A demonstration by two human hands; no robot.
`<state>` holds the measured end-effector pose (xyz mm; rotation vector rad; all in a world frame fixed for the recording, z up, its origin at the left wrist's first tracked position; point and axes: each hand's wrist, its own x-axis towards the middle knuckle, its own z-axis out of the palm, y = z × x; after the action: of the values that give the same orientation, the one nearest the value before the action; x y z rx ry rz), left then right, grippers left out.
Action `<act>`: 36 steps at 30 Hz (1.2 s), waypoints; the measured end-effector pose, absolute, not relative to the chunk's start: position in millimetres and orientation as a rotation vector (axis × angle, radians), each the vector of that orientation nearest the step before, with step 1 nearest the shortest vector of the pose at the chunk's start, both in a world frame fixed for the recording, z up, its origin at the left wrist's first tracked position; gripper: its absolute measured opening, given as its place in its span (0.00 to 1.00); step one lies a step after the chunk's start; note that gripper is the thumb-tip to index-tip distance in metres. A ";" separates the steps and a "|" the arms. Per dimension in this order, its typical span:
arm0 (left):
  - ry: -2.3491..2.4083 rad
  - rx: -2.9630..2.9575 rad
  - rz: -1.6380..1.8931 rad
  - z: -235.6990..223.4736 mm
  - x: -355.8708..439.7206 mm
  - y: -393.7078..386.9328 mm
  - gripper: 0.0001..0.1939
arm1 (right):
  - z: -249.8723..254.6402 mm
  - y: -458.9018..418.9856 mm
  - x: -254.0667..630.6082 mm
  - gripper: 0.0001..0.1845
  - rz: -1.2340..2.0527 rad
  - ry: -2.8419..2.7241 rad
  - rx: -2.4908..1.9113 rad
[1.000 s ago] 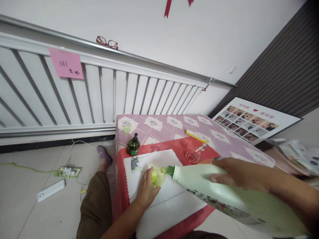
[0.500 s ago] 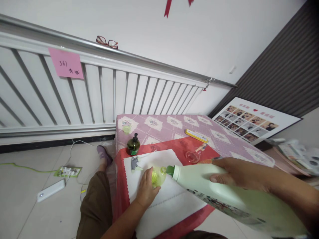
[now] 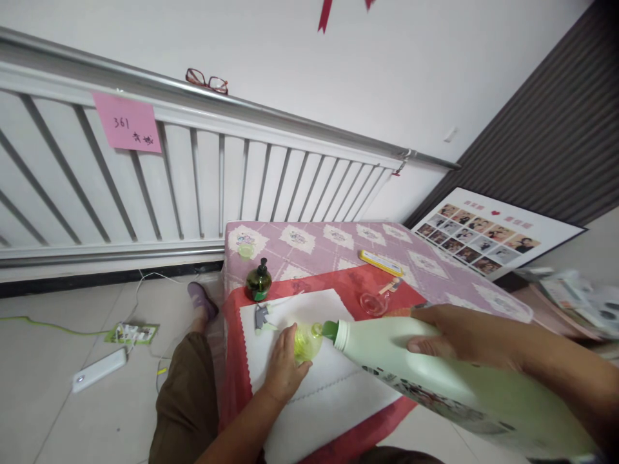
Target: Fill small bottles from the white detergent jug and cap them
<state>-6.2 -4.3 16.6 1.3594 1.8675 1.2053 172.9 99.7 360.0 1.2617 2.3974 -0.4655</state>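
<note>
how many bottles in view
3: dark pump bottle on the table, small yellow bottle in left hand, large pale green bottle in right hand. More may hide in the clutter at right.

Surface cover: purple w/ white floral patches. Cloth: red. Big btl: pale grn, dk grn spout. Small btl: yel-grn. Pump btl: dk grn.

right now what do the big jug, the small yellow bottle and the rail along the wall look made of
Big jug: probably plastic, smooth pale green, with a threaded neck. 
Small yellow bottle: clear tinted plastic or glass; the see-through body doesn't settle which. 
Rail: likely metal, grey with a dull shine.
</note>
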 end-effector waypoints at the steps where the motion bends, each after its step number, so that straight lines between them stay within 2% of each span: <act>1: 1.871 1.358 1.203 16.7 -6.2 -4.4 0.43 | 359.3 100.4 173.7 0.21 -0.501 2.374 1.256; 4: 1.867 1.360 1.227 16.9 -6.0 -4.7 0.43 | 359.6 101.1 174.7 0.20 -0.602 2.329 1.229; 15: 1.873 1.369 1.203 17.8 -6.3 -4.4 0.43 | 354.9 106.1 179.4 0.16 -0.607 2.373 1.249; 36: 1.841 1.348 1.273 14.5 -6.2 -3.9 0.43 | 358.9 100.6 173.7 0.20 -0.547 2.333 1.274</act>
<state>-6.2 -3.9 14.5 1.3481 1.8413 1.2730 173.7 100.6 358.9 1.2737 2.3325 -0.5469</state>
